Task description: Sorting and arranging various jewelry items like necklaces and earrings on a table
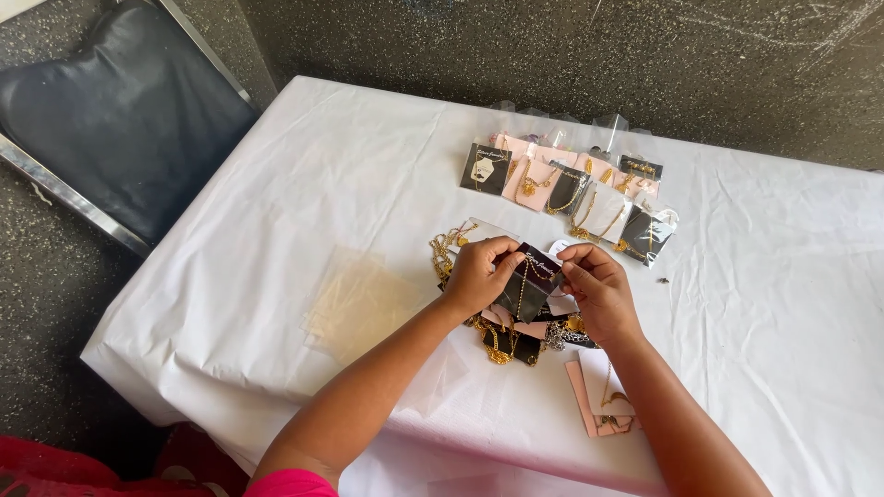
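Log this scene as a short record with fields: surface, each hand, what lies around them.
surface: table with white cloth
left hand: grips the left edge of a black jewellery card carrying a gold chain
right hand: pinches the same card's right edge
under the hands: heap of gold chains and cards
behind: row of bagged black and pink cards
left of hands: stack of clear bags
near right forearm: pink cards
off table: dark chair

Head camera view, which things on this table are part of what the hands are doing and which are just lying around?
In hand:
- left hand and right hand, both holding the black jewellery card with a gold chain
- heap of loose chains and cards under the hands

Lying about:
- row of bagged cards
- clear plastic sleeves
- pink cards
- dark chair
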